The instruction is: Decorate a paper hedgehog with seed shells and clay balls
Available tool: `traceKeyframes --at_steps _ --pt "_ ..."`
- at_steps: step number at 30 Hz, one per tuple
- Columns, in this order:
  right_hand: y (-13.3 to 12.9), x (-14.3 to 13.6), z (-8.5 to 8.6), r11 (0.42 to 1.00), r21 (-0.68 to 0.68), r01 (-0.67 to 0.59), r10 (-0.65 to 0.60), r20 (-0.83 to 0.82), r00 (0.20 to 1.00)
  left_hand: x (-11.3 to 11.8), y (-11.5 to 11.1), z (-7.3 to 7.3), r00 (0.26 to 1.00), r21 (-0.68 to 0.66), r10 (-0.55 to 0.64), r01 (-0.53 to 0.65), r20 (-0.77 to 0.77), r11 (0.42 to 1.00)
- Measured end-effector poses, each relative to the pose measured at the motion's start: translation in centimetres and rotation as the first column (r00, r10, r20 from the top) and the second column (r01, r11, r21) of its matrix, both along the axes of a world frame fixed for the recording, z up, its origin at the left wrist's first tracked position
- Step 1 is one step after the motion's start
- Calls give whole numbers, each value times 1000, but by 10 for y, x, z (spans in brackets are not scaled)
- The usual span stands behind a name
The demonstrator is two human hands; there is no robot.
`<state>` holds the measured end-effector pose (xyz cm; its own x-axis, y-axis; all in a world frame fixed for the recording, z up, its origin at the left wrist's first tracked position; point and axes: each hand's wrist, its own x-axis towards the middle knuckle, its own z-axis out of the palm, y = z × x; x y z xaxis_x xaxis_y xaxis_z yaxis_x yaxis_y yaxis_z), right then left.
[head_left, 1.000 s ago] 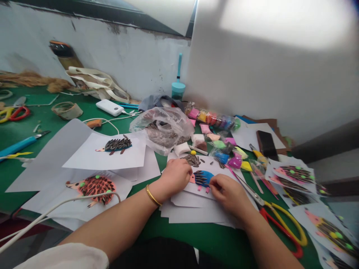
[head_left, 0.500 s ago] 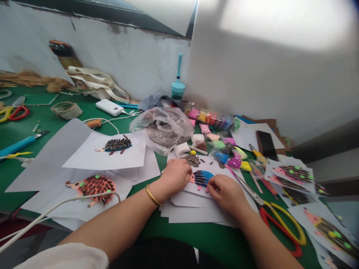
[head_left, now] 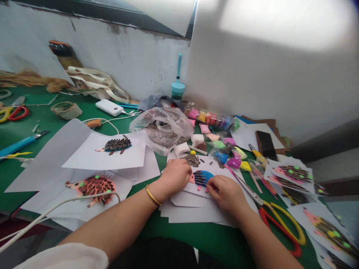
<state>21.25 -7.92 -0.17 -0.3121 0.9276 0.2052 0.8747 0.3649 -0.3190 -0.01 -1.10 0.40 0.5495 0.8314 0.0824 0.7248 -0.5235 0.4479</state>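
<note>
A blue clay hedgehog with a pink face and pink feet lies on stacked white paper; sunflower seeds cover its left part. My left hand rests on the paper at the hedgehog's face, fingers curled together, their tips partly hidden. At the blue right end is my right hand, its thumb and forefinger pinched; whatever they hold is too small to make out. Beyond my left hand sits a small pile of seeds, with a few loose seeds to its right.
Open scissors lie right of my right hand. Behind are a plastic bag of seeds and several clay packets. Finished hedgehog pictures lie left and right. A white cable crosses the left side.
</note>
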Motion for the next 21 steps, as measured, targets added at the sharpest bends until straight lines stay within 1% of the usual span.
traceKeyframes --at_steps 8,16,21 --pt "0 0 -1 1000 6 -5 5 24 1000 -1 0 -2 1000 8 0 0 17 1000" --pt "-1 3 2 1000 -24 17 -18 -13 1000 0 0 -1 1000 3 -4 4 0 1000" --pt "-1 5 1 1000 -27 8 -9 -32 999 -1 0 1 1000 -11 -4 3 -10 1000"
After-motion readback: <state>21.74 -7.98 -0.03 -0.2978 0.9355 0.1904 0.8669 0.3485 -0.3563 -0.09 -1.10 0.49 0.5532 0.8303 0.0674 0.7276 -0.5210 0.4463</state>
